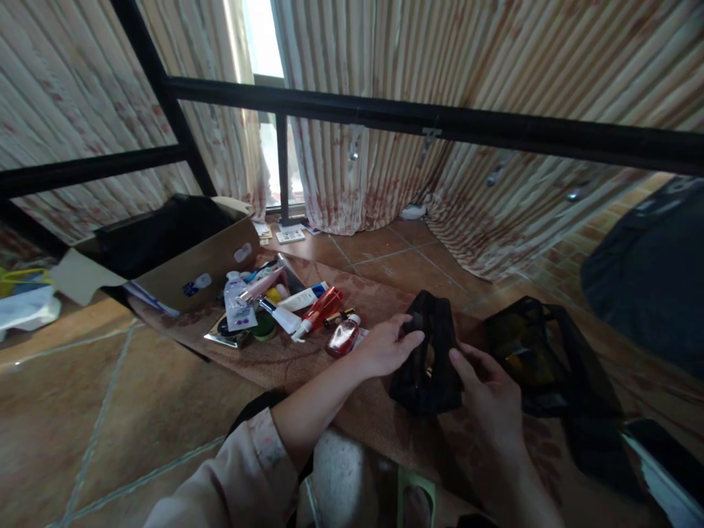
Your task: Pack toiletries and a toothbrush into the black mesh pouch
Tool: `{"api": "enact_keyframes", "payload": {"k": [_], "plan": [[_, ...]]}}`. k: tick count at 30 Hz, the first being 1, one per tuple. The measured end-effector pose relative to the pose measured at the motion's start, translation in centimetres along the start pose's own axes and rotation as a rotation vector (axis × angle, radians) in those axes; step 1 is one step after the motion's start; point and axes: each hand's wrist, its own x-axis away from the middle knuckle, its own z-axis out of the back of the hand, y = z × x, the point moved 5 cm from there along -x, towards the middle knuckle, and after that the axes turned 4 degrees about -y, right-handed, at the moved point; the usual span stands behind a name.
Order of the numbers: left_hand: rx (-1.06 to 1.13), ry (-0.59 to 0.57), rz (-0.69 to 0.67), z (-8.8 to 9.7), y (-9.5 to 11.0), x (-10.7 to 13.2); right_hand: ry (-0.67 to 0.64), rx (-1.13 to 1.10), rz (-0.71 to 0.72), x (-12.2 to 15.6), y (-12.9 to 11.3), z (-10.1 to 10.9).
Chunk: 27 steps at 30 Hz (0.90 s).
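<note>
A small black pouch [424, 396] stands on the brown cloth between my hands, its top parted along the middle. My left hand [388, 345] grips its left edge with thumb and fingers. On the opposite side, my right hand [492, 389] holds the right edge, thumb on top. Just left of my left hand lies a bottle of red liquid [343, 337] with a pale cap. Beyond it are a red tube [322, 312], a white tube [302, 298], a clear bottle [237, 301] and several other toiletries in a pile. What the pouch holds is too dark to make out.
A cardboard box [187, 275] with black material inside stands at the left. Right of my hands lies a dark see-through bag [522, 352], with a phone-like dark object [668, 458] nearer me. A black metal rail [357, 106] crosses before the striped curtains [379, 51].
</note>
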Motion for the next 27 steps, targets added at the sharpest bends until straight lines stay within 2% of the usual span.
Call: {"api": "enact_keyframes", "payload": {"k": [9,16,22,27], "plan": [[-0.180,0.002,0.031,0.7,0.5,0.4,-0.015,0.084,-0.049,0.0,0.2,0.2],[-0.405,0.053,0.100,2.2,0.4,0.8,-0.009,0.153,-0.084,0.0,0.2,0.4],[-0.628,0.191,0.219,5.7,-0.5,1.2,-0.043,0.147,-0.007,-0.2,0.4,0.5],[-0.766,0.257,0.389,9.4,-1.5,2.4,-0.048,0.150,-0.052,-0.2,0.5,0.5]]}}
